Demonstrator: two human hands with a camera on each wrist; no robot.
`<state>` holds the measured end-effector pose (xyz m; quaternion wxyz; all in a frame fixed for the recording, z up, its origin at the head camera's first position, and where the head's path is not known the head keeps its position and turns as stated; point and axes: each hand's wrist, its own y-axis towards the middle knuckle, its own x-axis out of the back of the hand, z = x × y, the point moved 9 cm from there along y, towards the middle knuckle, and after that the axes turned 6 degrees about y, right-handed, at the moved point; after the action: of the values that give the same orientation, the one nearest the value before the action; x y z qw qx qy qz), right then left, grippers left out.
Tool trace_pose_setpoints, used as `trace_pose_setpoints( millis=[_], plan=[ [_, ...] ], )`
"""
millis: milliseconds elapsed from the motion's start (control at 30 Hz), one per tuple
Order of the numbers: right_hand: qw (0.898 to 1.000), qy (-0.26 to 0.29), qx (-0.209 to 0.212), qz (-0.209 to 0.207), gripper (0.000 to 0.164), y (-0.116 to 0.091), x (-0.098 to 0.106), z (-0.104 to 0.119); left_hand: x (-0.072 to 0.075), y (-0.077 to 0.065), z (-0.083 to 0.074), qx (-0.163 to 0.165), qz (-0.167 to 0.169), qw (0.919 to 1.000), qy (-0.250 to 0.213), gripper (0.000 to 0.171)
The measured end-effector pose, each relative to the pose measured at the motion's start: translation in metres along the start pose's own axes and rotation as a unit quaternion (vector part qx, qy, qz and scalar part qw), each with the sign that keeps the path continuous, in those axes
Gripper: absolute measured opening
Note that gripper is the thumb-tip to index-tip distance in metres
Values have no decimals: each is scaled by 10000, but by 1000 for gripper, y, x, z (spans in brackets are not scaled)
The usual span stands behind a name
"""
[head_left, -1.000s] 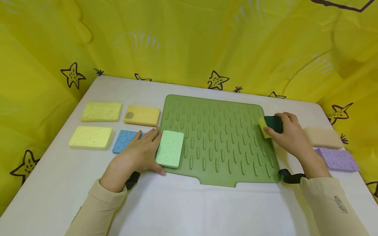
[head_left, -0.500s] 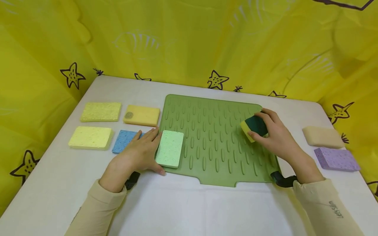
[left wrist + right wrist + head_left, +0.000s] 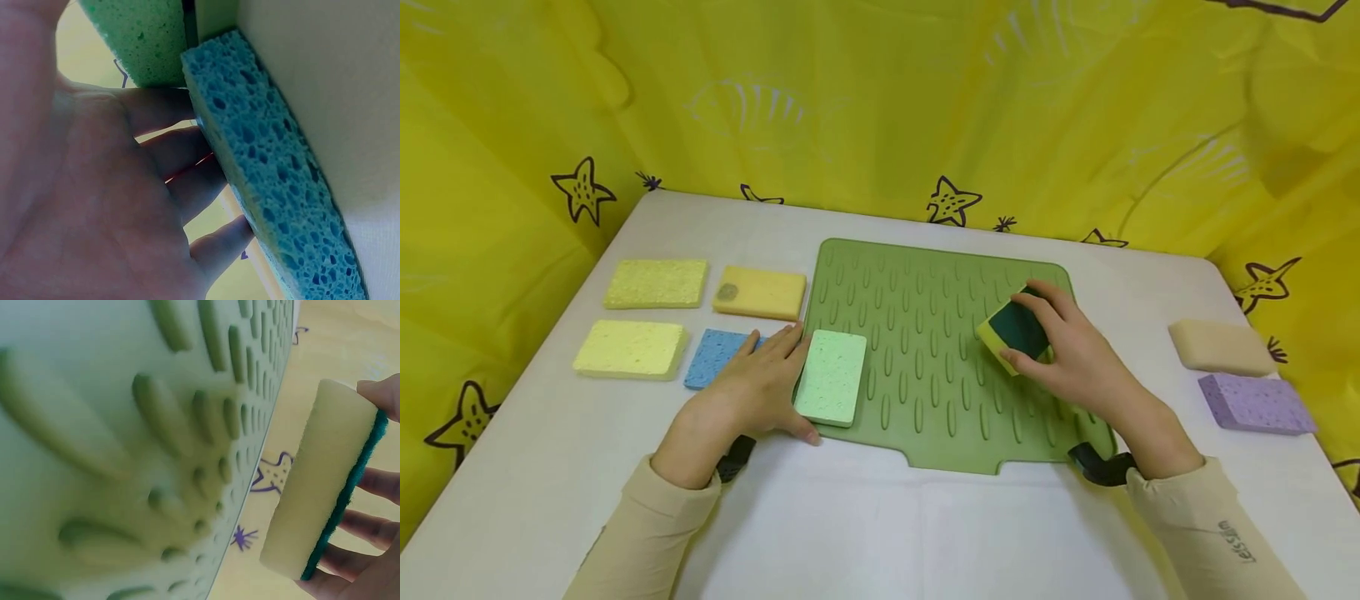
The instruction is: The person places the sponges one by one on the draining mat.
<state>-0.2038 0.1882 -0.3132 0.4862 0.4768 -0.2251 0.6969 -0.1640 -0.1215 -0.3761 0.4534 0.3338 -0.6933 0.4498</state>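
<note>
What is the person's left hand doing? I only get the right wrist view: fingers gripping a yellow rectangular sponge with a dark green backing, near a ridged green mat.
Observer: The left hand is at the left edge of the mat, partly hiding a blue porous rectangular sponge from the head camera.
Visitor: Anything lying on the mat?
Observer: A mint-green porous rectangular sponge, at the near left corner.
Visitor: And off to the right?
Observer: A beige rectangular sponge and a purple porous one lie there.
</note>
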Motion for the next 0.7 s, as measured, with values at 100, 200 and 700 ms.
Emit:
trace_pose_setpoints(
  millis=[100, 200, 700],
  plan=[
    [9999, -2, 168, 17, 68, 0, -4, 8, 1, 1, 0, -22, -40, 10000, 21, 131],
    [9994, -28, 339, 60, 69, 0, -10, 16, 1, 1, 0, -13, -43, 10000, 17, 131],
    [9968, -145, 698, 354, 72, -1, -27, 45, -1, 1, 0, -32, -36, 10000, -24, 133]
  ],
)
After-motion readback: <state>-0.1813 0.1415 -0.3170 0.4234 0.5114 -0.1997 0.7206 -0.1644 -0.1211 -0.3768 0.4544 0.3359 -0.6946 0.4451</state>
